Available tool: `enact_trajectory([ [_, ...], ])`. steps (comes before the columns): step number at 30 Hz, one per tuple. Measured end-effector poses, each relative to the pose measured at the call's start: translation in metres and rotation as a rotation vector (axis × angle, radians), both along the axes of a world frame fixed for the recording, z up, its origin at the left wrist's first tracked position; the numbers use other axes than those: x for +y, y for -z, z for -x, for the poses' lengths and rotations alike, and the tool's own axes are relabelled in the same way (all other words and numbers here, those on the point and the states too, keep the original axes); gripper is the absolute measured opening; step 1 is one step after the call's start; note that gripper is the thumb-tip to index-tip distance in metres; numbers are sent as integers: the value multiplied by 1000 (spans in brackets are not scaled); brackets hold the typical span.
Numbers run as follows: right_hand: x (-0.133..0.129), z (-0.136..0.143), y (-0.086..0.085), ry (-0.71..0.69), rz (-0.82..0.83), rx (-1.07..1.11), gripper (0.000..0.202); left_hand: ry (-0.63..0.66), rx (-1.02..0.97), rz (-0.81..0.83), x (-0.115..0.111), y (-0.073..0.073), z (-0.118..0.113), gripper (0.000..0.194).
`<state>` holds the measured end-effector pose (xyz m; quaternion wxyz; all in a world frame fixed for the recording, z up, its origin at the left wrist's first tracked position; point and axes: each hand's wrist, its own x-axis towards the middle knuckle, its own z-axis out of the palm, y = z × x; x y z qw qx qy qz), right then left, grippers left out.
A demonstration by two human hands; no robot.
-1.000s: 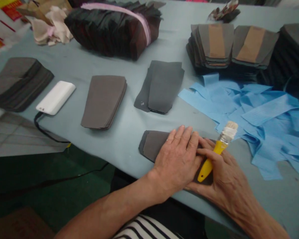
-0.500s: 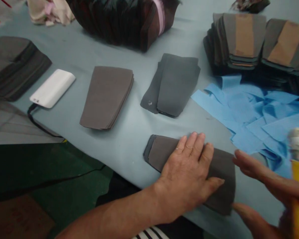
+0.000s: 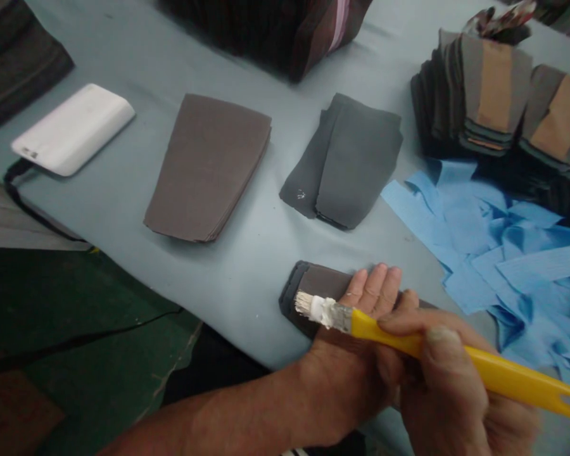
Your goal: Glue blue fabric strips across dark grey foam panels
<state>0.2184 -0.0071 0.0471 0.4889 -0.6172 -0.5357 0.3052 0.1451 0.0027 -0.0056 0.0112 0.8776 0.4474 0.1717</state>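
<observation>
My left hand [image 3: 361, 335] lies flat with its fingers stretched out, pressing on a small stack of grey-brown fabric pieces [image 3: 325, 278] near the table's front edge. A darker edge of the lower pieces [image 3: 289, 294] shows at the stack's left end. Gripped in my right hand [image 3: 449, 373] is a yellow-handled paintbrush [image 3: 508, 373], held across the left hand. White paste coats the brush's ferrule and bristles [image 3: 306, 304], which are over the left end of the stack. Whether the bristles touch the fabric I cannot tell.
On the table [image 3: 247, 285] are a brown stack [image 3: 209, 168], dark grey pieces [image 3: 361, 161] and blue fabric strips [image 3: 494, 234]. Banded grey bundles [image 3: 496, 95] stand at the back right. A white power bank [image 3: 73, 130] with a black cable lies left; a dark bundle [image 3: 266, 31] is behind.
My right hand has swung the brush leftward, from upright at the right edge to lying across my left hand above the stack's left end. The camera view has shifted; my left hand stays on the stack.
</observation>
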Motion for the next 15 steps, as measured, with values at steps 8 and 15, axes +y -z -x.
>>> enact_trajectory([
  [8,5,-16,11,-142,2,-161,24,8,24,38,2,-1,-2,56],
  [15,5,-12,19,-53,8,-242,13,23,28,70,4,0,-4,55],
])
